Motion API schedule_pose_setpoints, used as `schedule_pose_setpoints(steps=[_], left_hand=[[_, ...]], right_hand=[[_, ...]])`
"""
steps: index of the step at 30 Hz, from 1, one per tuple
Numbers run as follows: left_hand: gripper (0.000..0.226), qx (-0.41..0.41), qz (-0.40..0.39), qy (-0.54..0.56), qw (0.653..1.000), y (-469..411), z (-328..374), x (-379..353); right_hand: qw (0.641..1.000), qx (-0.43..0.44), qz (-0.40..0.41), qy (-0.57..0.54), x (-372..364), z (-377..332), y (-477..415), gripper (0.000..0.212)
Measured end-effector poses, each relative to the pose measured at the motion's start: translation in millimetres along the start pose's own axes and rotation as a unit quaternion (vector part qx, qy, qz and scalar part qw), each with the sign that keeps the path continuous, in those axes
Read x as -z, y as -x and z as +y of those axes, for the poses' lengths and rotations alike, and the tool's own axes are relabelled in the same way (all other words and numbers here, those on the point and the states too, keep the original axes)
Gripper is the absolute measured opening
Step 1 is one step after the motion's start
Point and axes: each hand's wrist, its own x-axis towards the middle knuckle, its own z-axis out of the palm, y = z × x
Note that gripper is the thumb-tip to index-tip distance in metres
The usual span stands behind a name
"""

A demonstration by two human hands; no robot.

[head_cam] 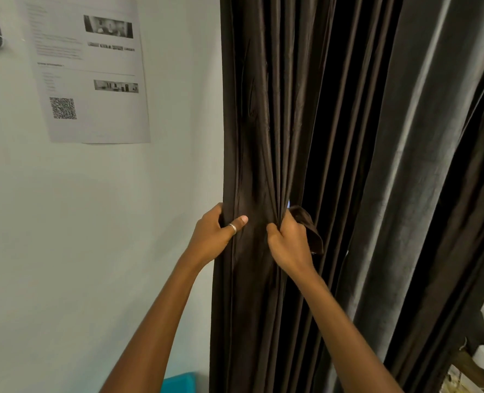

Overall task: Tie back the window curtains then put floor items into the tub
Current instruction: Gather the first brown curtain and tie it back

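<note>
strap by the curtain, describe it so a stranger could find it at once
Follow the brown curtain beside the pale wall down to where the left hand and right hand grip it. The strap curls out behind the right hand: a short curved band of brown cloth among long straight folds.

Soft, even indoor light, pale wall [93,222] free of hard shadows, dark curtain [263,137] folds sinking to black, grey sheen on pleats further right, printed sheet [93,66] text blurred, wide-angle bowing at the edges
</note>
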Motion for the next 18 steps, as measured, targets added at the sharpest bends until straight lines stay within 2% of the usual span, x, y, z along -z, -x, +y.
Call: schedule_pose_setpoints(steps=[1,3,5,7,10,13,16,18], left_hand=[[0.043,-0.011,0.018,-0.027,0.999,0,0,-2],[0.036,-0.034,0.064,-0.084,0.994,2,1,-7],[0.033,-0.055,0.087,-0.12,0.987,5,2,-10],[0.031,-0.069,0.077,-0.114,0.988,9,3,-11],[0.025,-0.078,0.037,-0.068,0.994,13,5,-11],[0.029,-0.051,-0.002,-0.008,0.999,17,7,-9],[0.028,0.009,-0.035,0.092,0.995,18,8,-8],[0.031,-0.003,-0.05,0.083,0.995,19,11,-7]], right_hand=[[0.996,0.034,0.026,0.081,-4,1,5,0.008],[0.973,0.091,0.073,0.199,-15,3,13,0.027],[0.96,0.12,0.106,0.228,-23,2,19,0.036],[0.959,0.125,0.111,0.23,-31,0,23,0.051],[0.972,0.095,0.072,0.202,-44,-5,27,0.076],[0.97,0.066,0.015,0.232,-51,-10,31,0.099],[0.976,0.054,-0.042,0.207,-55,-12,34,0.11],[0.979,0.071,-0.069,0.176,-56,-11,35,0.11]])
